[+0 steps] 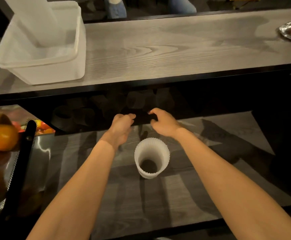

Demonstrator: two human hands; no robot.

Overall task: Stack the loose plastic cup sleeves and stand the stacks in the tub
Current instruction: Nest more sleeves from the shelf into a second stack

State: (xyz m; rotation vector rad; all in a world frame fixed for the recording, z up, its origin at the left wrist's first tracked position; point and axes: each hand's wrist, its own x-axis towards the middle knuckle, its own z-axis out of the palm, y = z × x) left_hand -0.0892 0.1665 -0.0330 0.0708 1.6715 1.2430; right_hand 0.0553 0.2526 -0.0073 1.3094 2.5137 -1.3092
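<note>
Head view is showing the left hand (122,125) and right hand (163,121) reaching with fingers curled, grasp unclear, toward dim loose sleeves (134,102) just beyond them; nest each squarely onto the white stack (152,157) standing nearer, between the forearms.

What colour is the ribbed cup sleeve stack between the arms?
Translucent white stack, head view.
</note>
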